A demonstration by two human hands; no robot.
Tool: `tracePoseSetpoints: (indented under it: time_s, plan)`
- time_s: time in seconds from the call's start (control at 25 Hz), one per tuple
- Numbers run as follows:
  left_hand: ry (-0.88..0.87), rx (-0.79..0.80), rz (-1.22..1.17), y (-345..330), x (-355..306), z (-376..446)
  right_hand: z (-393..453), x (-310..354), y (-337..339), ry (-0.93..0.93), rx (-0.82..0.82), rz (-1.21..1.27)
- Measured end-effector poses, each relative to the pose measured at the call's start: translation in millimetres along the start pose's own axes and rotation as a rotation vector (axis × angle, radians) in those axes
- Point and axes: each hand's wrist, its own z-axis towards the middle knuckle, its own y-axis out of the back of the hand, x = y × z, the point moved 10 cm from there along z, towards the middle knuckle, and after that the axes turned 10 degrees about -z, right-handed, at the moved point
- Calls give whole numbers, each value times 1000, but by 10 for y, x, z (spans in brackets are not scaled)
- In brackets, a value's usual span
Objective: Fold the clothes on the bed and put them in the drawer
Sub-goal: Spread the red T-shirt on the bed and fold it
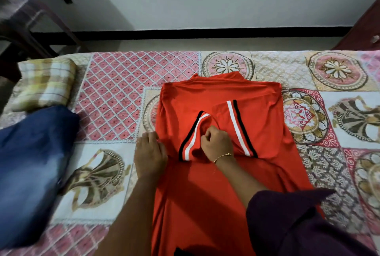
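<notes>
Red shirt (222, 132) lies flat at frame centre on the bed (115, 99), both sleeves folded inward, black-and-white cuff stripes showing. Right hand (218, 144), with a gold bracelet (223, 156) on its wrist, has its fingers curled, pinching the left-of-frame sleeve's cuff. Left hand (150, 153) rests flat on the shirt's left edge, fingers straight and relaxed. Count: one red shirt, one blue denim garment (30, 153) bunched at left of frame, one folded yellow-plaid cloth (45, 84) at upper left, just beyond the denim. Patterned bedcover under all three. No drawer or other container in view. Dark purple sleeve (298, 220) at lower right.
</notes>
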Motion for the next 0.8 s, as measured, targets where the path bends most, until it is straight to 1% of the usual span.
tracePoseSetpoints:
  time_s: [0.04,0.12,0.16,0.2,0.24,0.28,0.32,0.36,0.4,0.44,0.48,0.52,0.56,0.6,0.64,0.68,0.76,0.8]
  plan:
    - [-36,54,6,-24,-13,-185,-52,-47,-34,-105,20,37]
    - [-187,140,75,-104,-77,-540,-88,-121,-133,-308,94,114]
    - [-269,176,104,-168,-126,-665,-64,-155,-187,-378,141,128]
    - [-307,215,119,-233,-142,-738,-19,-179,-243,-415,190,124]
    - [-305,246,132,-263,-127,-778,0,-159,-268,-424,216,115]
    - [-279,287,154,-284,-104,-793,5,-129,-265,-436,226,133]
    - [-269,334,185,-324,-90,-805,8,-104,-238,-446,193,215]
    - [-246,400,222,-373,-65,-809,-20,-78,-198,-470,134,371]
    - [-217,459,257,-407,-42,-818,-79,-78,-165,-518,58,594]
    - [-175,508,296,-449,10,-827,-143,-104,-149,-578,-12,844]
    - [-157,517,329,-453,23,-826,-195,-122,-174,-645,-63,1129]
    - [-142,509,343,-445,4,-820,-226,-108,-236,-697,-73,1413]
    - [-109,499,334,-437,-15,-802,-235,-58,-282,-707,-58,1635]
    - [-66,474,316,-403,-35,-764,-227,-31,-307,-690,-32,1746]
    - [-14,505,331,-404,-42,-756,-224,0,-286,-653,-4,1767]
    - [19,526,352,-401,-59,-745,-212,-3,-254,-614,5,1726]
    - [18,511,406,-396,-98,-690,-151,-29,-128,-514,21,1581]
    - [-14,500,411,-372,-135,-651,-113,-26,-82,-462,43,1499]
